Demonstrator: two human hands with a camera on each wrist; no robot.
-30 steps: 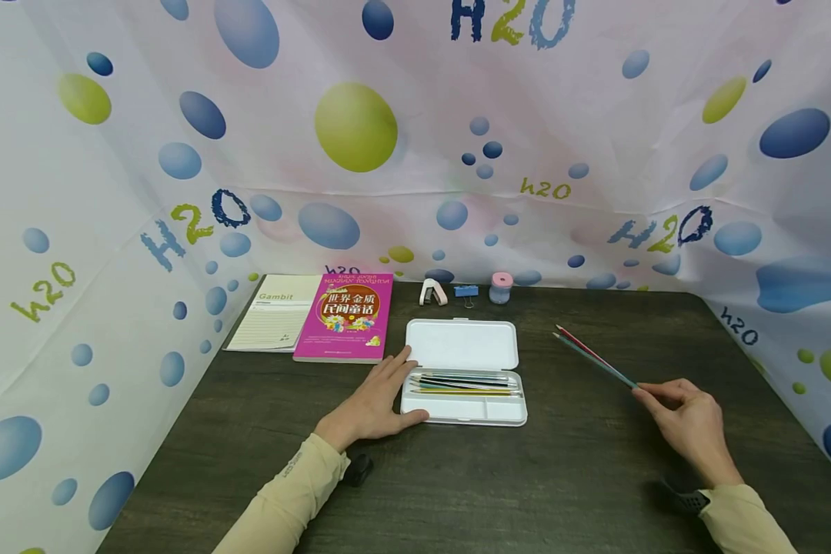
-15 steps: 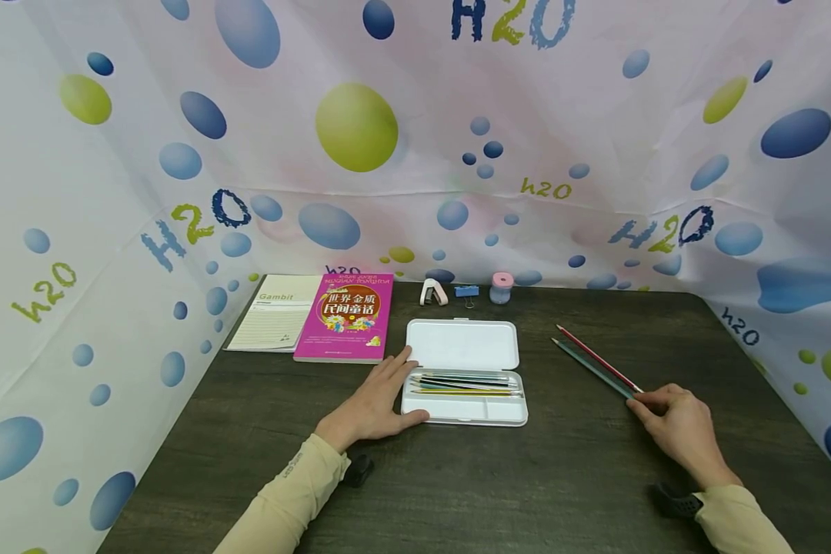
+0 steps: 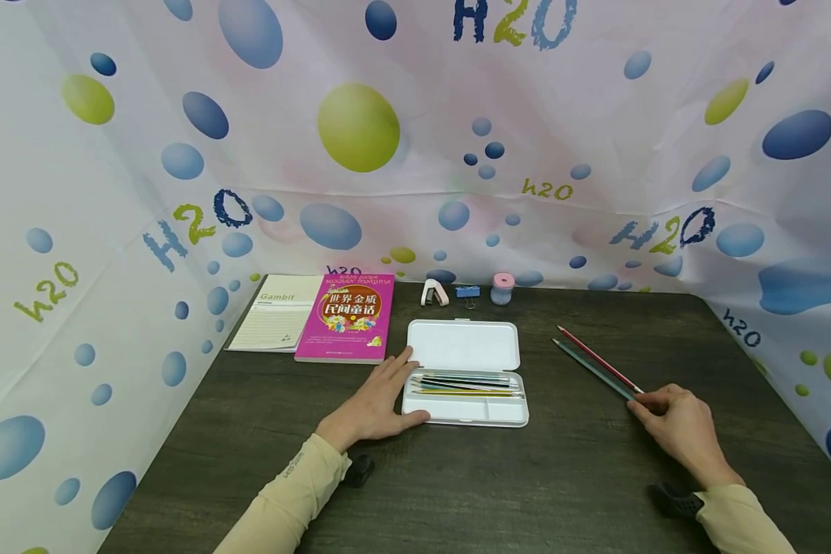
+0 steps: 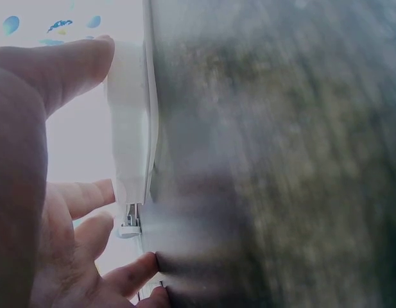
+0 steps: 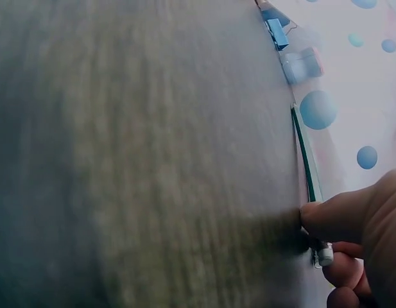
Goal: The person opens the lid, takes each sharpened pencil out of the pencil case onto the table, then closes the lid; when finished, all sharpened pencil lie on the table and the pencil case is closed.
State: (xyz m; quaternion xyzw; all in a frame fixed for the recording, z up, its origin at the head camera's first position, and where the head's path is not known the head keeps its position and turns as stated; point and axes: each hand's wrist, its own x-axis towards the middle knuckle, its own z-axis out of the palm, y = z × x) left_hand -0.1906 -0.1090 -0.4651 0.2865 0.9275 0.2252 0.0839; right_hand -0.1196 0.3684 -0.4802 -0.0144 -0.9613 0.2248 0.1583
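Observation:
In the head view an open white pencil case [image 3: 465,412] lies mid-table with several pencils [image 3: 465,385] in its tray. My left hand [image 3: 372,400] rests spread along the case's left side, thumb at the front corner and fingertips near the hinge. At the right, my right hand [image 3: 682,427] pinches the rear end of a green pencil [image 3: 592,369] between thumb and fingers. A red pencil [image 3: 599,358] lies slanted beside it, its rear end against the fingers. The right wrist view shows the green pencil [image 5: 305,151] with a white eraser end below the thumb.
Left of the case's raised lid [image 3: 462,345] lie a pink book [image 3: 346,338] and a notebook [image 3: 270,315]. A white stapler-like item [image 3: 433,292], a blue binder clip [image 3: 467,292] and a pink-topped jar [image 3: 502,288] stand behind it. A patterned sheet [image 3: 415,192] borders the dark table [image 3: 512,492].
One second ago the two pencils' rear ends were together at my right fingertips; now the pencils lie further apart, red behind green. My right hand has shifted slightly. The left hand stays put.

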